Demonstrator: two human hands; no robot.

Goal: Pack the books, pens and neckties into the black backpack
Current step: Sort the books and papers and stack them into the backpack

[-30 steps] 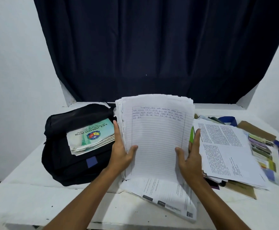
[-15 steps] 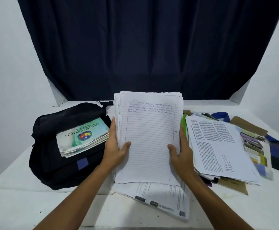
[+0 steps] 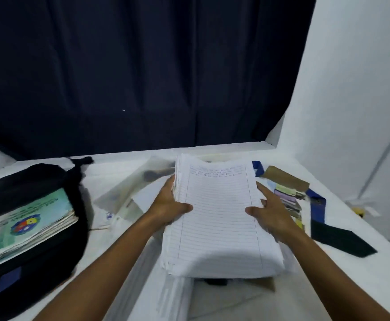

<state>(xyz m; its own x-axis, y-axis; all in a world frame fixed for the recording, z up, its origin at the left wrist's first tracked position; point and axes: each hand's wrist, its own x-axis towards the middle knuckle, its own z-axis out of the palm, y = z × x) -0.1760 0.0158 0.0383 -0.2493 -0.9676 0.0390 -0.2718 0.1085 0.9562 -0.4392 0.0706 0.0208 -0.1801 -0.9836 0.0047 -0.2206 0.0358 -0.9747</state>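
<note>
Paper in a thick pile [image 3: 219, 218] sits between both hands above the near edge of the table [image 3: 270, 149]. The top sheet is white with thin lines, and a few rows of small writing run across its far end. The sheet edges on the left side look a bit ragged.

The left hand [image 3: 169, 203] grips the pile's left edge, with the thumb lying on the top sheet and the fingers curled round the side. The right hand [image 3: 269, 213] holds the right edge, thumb on the top sheet, fingers spread along the side.

The backpack [image 3: 36, 181] is black and lies by the left edge of the table. Its mouth is open, and green books [image 3: 27, 224] stick out of it in a stack. One cover has a round badge with many colours.

A blue tie [image 3: 318, 207] lies near the right edge of the table, and a black tie [image 3: 340, 239] lies just past its near end. More books [image 3: 289, 195] lie just beside the right hand. A see-through folder [image 3: 131, 188] lies between the backpack and the left hand.
</note>
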